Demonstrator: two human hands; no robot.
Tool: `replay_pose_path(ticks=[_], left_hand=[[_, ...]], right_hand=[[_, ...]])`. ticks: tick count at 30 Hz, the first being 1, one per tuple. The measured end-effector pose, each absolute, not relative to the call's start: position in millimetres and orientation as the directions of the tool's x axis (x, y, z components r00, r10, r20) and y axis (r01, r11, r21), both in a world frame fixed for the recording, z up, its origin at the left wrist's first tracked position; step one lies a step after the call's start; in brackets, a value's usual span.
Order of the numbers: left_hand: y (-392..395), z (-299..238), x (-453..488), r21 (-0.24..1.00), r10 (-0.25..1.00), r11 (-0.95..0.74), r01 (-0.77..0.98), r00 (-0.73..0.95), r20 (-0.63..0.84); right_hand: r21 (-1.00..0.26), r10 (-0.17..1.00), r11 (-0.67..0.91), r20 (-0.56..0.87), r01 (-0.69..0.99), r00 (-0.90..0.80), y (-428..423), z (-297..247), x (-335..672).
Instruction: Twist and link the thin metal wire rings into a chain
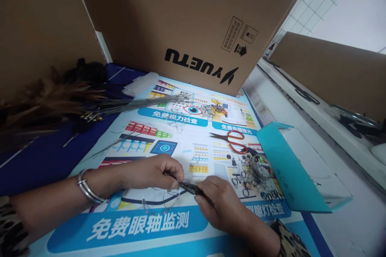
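the left hand (153, 172) lies low on the printed poster (169, 225), fingers curled in tight with the tips pinched on a thin wire (172, 176) at its right edge; how much of the wire sits inside the pinch cannot be told, since the knuckles hide it. two silver bangles (87, 188) ring that wrist. the right hand (221, 202) is just beside it, closed around the handles of small dark pliers (189, 187), whose nose points left and meets the wire right at the left fingertips; whether the pliers' tips are clamped or only touching is too small to make out. loose curves of the same thin wire lie on the poster under and between both hands. well above them a bundle of long wires (144, 103) lies across the poster, running from a heap of brown feathers (45, 104) at the left. red-handled scissors (233, 141) rest to the upper right of the hands, near a scatter of small metal rings (250, 174) and a roll of clear tape (261, 166). a teal box lid (286, 168) sits tilted at the right, and a big cardboard box (187, 20) stands behind the poster.
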State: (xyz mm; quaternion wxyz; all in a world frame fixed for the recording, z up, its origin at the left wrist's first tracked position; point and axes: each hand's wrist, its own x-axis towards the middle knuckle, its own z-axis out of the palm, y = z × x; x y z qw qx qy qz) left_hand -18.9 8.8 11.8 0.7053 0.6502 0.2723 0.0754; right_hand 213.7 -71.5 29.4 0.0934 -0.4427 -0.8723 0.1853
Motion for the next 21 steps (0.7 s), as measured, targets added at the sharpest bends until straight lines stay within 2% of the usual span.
replay_pose_path(ticks=[8,21], left_hand=[[8.9,13.4,-19.4,0.962,0.448,0.093,0.259,0.851,-0.272],[5.7,3.2,-13.9,0.96,0.587,0.217,0.175,0.763,-0.272]], right_hand=[[-0.449,0.802,0.526,-0.021,0.722,-0.597,-74.2,29.2,214.2],[-0.64,0.901,0.301,-0.052,0.707,-0.43,-74.5,35.7,208.7]])
